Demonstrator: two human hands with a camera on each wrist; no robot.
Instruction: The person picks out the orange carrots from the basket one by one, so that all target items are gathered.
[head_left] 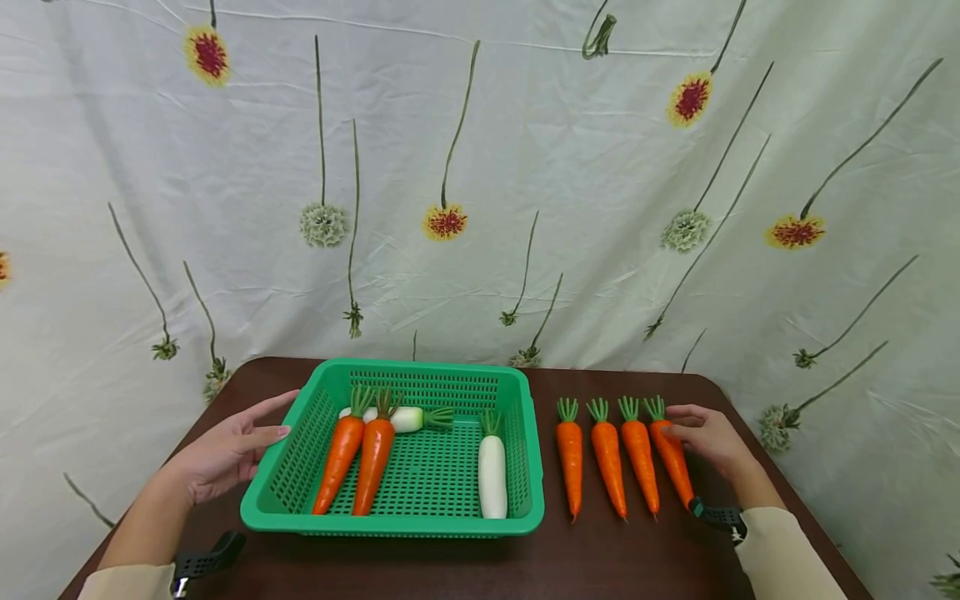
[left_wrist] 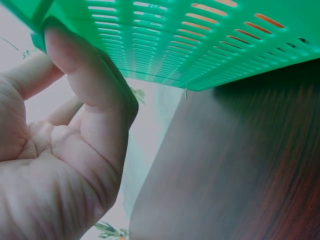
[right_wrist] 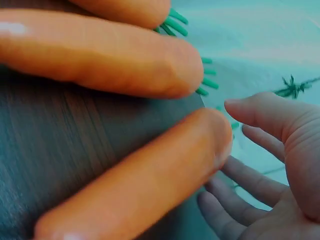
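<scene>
My left hand [head_left: 228, 454] is at the left side of a green plastic basket [head_left: 392, 527], its thumb and fingertips touching the rim. In the left wrist view, the thumb [left_wrist: 95, 85] lies bent against the basket's edge. My right hand [head_left: 708, 437] is at the leafy end of the rightmost carrot [head_left: 672, 458], thumb on one side and fingers on the other. In the right wrist view, a small gap shows between thumb and carrot [right_wrist: 140, 182]. Inside the basket, two carrots [head_left: 375, 454] lean across a white radish [head_left: 407, 419]; another white radish [head_left: 492, 475] lies at the right.
Several carrots [head_left: 606, 458] lie in a row right of the basket, green tops toward the back. Everything stands on a dark brown table [head_left: 600, 558]. A white cloth [head_left: 450, 308] with printed flowers hangs behind it. Each wrist wears a black strap [head_left: 206, 562].
</scene>
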